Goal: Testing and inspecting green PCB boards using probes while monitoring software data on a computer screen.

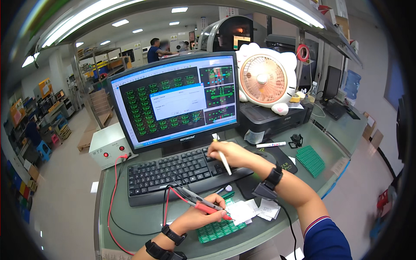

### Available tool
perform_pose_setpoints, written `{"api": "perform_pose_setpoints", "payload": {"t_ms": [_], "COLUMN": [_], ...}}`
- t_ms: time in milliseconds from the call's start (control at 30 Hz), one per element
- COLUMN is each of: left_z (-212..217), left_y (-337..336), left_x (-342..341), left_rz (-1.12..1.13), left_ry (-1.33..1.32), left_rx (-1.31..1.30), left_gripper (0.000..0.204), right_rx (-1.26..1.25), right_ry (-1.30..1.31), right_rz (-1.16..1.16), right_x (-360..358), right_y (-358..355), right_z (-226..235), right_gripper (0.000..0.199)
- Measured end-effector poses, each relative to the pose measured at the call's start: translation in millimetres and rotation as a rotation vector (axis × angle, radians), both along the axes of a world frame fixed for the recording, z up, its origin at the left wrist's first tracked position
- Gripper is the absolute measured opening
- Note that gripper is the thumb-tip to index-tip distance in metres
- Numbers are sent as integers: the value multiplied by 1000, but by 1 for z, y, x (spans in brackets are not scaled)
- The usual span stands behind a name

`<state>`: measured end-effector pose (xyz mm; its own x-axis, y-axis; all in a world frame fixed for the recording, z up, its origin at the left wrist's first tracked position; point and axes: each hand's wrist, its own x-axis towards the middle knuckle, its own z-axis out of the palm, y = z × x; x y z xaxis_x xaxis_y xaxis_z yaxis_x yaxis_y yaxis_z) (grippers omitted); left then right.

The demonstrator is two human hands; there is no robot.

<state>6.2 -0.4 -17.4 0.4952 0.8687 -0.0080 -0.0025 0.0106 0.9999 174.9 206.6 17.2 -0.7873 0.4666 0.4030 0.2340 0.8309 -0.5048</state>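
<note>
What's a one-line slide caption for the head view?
Left hand holds test probes over a green circuit board; right hand, holding a pen, touches the keyboard.

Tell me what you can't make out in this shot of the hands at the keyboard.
Head view only:
- Green circuit board: partly covered by the left hand and paper slips.
- Probe tips: hidden where the red and grey test probes meet the board.
- Right hand: holds a white pen; the keys under it are hidden.
- Monitor dialog: too small to read.
</note>
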Motion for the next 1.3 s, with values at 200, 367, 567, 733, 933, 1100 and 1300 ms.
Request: {"api": "perform_pose_setpoints", "payload": {"t_ms": [200,367,567,733,933,1100,1300], "left_z": [6,3,0,2,0,-1,4], "left_y": [-2,0,2,1,0,0,-2], "left_x": [1,1,0,1,1,0,1], "left_rz": [13,-3,-15,-6,18,30,48], "left_ry": [27,40,28,20,10,46,49], "left_rx": [18,9,34,26,15,14,15], "left_gripper": [27,24,24,23,25,25,24], "right_rx": [124,123,176,205,-49,-131,268], "right_ry": [-159,-184,-212,-201,84,200,61], "right_rz": [-26,-87,-92,-65,-171,-327,-273], "right_x": [-37,-38,-34,-34,4,61,79], "right_y": [-5,-7,-7,-5,-1,-8,-10], "right_z": [-3,-1,-6,-3,17,7,-17], "right_gripper": [21,21,19,20,21,20,13]}}
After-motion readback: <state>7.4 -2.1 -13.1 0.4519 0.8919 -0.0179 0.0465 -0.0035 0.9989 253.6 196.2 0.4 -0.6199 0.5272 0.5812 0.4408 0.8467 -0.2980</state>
